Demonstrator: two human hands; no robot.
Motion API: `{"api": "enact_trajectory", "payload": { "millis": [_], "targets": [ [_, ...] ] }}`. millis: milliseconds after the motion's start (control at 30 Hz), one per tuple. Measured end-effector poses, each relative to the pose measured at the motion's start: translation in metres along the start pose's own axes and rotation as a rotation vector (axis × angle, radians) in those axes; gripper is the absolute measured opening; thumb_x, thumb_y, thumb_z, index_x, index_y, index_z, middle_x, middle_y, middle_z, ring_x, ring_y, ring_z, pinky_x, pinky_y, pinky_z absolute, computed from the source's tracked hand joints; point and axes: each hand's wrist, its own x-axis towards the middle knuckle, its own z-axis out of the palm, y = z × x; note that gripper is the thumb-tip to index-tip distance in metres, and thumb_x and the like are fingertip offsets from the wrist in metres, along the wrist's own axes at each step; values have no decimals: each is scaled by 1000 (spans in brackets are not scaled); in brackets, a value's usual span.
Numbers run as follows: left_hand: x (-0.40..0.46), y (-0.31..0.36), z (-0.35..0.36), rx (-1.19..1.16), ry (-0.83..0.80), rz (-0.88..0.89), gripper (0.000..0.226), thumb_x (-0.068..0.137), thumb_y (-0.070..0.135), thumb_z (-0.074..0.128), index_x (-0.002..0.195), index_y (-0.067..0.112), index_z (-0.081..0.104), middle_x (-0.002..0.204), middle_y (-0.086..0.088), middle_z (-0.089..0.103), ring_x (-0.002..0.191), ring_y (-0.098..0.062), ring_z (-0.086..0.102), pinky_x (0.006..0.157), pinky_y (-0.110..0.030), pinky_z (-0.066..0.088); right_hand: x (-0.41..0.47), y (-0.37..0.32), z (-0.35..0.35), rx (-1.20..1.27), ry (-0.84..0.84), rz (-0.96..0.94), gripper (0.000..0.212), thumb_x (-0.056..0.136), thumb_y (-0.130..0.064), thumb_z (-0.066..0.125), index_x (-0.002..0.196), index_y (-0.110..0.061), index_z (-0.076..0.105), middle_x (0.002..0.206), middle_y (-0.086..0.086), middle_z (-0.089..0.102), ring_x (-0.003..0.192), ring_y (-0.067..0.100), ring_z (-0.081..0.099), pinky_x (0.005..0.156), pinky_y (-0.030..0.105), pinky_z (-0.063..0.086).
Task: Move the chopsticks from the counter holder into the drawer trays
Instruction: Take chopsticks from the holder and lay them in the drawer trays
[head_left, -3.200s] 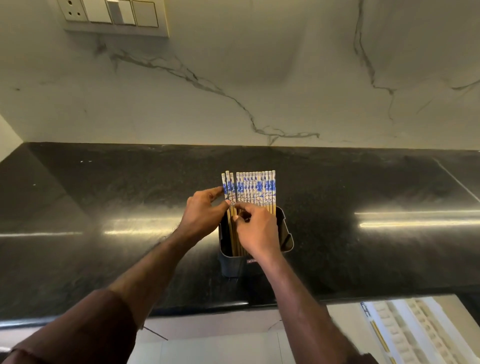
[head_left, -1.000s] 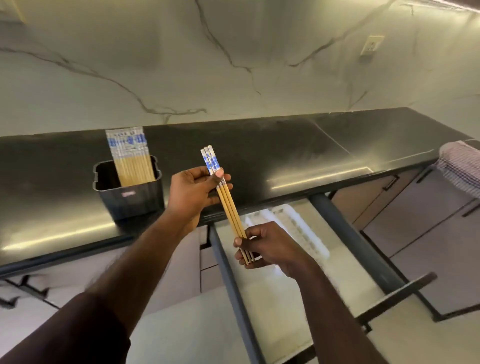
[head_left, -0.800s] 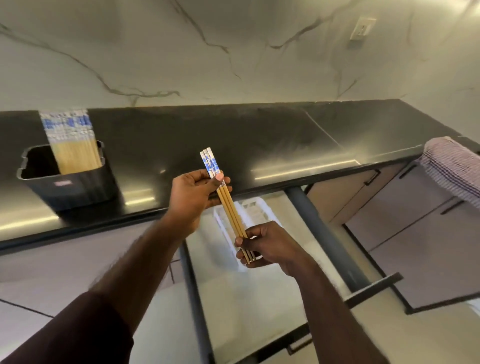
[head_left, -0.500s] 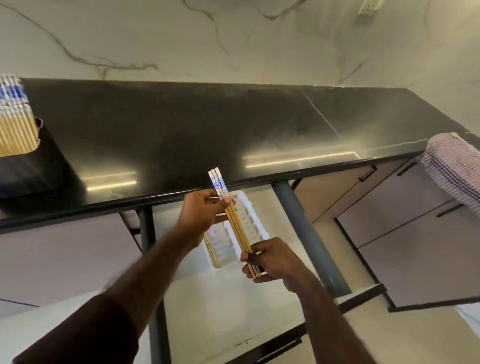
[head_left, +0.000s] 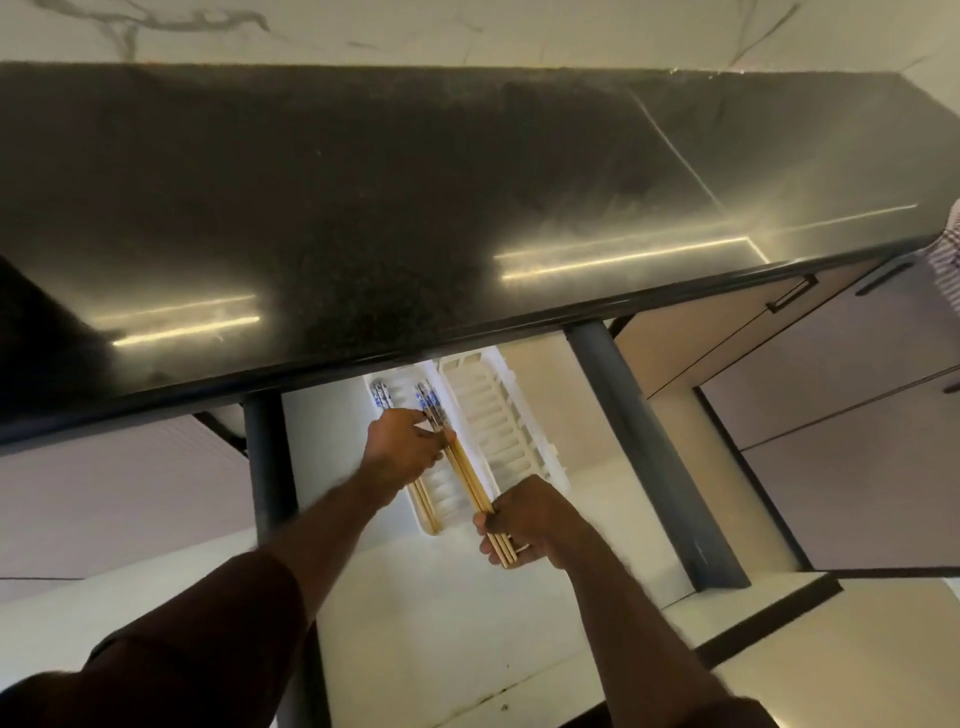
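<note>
A small bundle of wooden chopsticks (head_left: 467, 480) with blue-and-white tops is held low over the open drawer. My left hand (head_left: 402, 444) pinches the bundle near its patterned end, and my right hand (head_left: 522, 522) grips the plain tips. The bundle hangs just above the left white slotted tray (head_left: 447, 491). Other chopsticks (head_left: 382, 397) lie along that tray's left side. A second white tray (head_left: 501, 415) sits to its right, nothing visible in it. The counter holder is out of view.
The black counter (head_left: 415, 197) overhangs the back of the drawer and hides the trays' far ends. Dark drawer rails (head_left: 644, 457) run along both sides. A checked cloth (head_left: 950, 260) hangs at the right edge. Closed cabinet fronts stand to the right.
Both hands have carried the chopstick bundle from the counter holder down to the open drawer, now low over the left tray. The view has swung right and down, and the holder has left the frame.
</note>
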Motion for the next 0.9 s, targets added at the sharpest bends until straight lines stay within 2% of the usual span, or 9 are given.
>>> {"api": "enact_trajectory", "payload": {
  "millis": [133, 300, 367, 433, 533, 600, 667, 800, 900],
  "targets": [
    [21, -5, -3, 333, 99, 145, 36, 88, 25, 69, 120, 10, 62, 100, -3, 67, 68, -12, 60, 54, -18, 48, 29, -26, 9, 28, -9, 72, 29, 98, -13, 55, 69, -10, 57, 72, 8, 61, 59, 15, 59, 45, 21, 52],
    [32, -16, -7, 675, 90, 315, 31, 93, 23, 61, 122, 13, 59, 115, -8, 66, 93, -24, 65, 76, -31, 52, 65, -51, 22, -5, 0, 134, 23, 97, -18, 59, 80, -3, 60, 74, 10, 65, 64, 19, 64, 67, 32, 57],
    [38, -22, -8, 798, 91, 376, 29, 94, 24, 59, 122, 14, 59, 118, -7, 67, 103, -24, 65, 95, -36, 48, 77, -55, 28, -17, 21, 132, 20, 95, -18, 62, 84, -1, 63, 78, 13, 69, 70, 23, 68, 77, 38, 60],
    [43, -28, -8, 890, 74, 408, 27, 95, 26, 56, 121, 17, 59, 123, -4, 66, 111, -23, 63, 111, -40, 32, 86, -56, 34, -46, 69, 105, 19, 92, -17, 66, 85, 1, 65, 78, 14, 72, 69, 25, 71, 74, 41, 61],
    [45, -33, -7, 1011, 32, 431, 32, 96, 31, 56, 125, 19, 56, 133, -3, 60, 123, -23, 55, 118, -45, 14, 94, -53, 42, -82, 112, 77, 20, 90, -17, 68, 88, 2, 66, 78, 15, 72, 69, 27, 72, 75, 44, 61],
    [44, -34, -5, 1142, 0, 471, 42, 97, 34, 53, 135, 19, 49, 145, -4, 50, 139, -27, 38, 113, -49, -15, 99, -49, 47, -206, 219, 1, 24, 88, -20, 71, 99, 1, 65, 92, 14, 72, 84, 30, 72, 81, 43, 60],
    [42, -31, -5, 1275, -27, 490, 52, 99, 40, 46, 146, 18, 37, 156, -6, 33, 148, -29, 16, 102, -50, -30, 100, -47, 49, -352, 307, -56, 29, 86, -21, 72, 106, -3, 61, 92, 7, 67, 89, 28, 69, 82, 36, 57],
    [38, -29, -4, 1453, -94, 461, 58, 100, 44, 39, 152, 22, 23, 163, -7, 7, 149, -31, -7, 109, -56, -24, 100, -44, 56, -525, 345, -84, 29, 87, -24, 70, 107, -6, 60, 94, 6, 65, 92, 27, 67, 69, 29, 46],
    [36, -32, -6, 1561, -156, 447, 60, 101, 50, 29, 154, 24, 14, 163, -8, -7, 147, -33, -16, 115, -57, -14, 102, -40, 62, -584, 386, -117, 28, 88, -21, 67, 111, -6, 60, 106, 8, 67, 98, 26, 66, 77, 30, 50]
  ]
}}
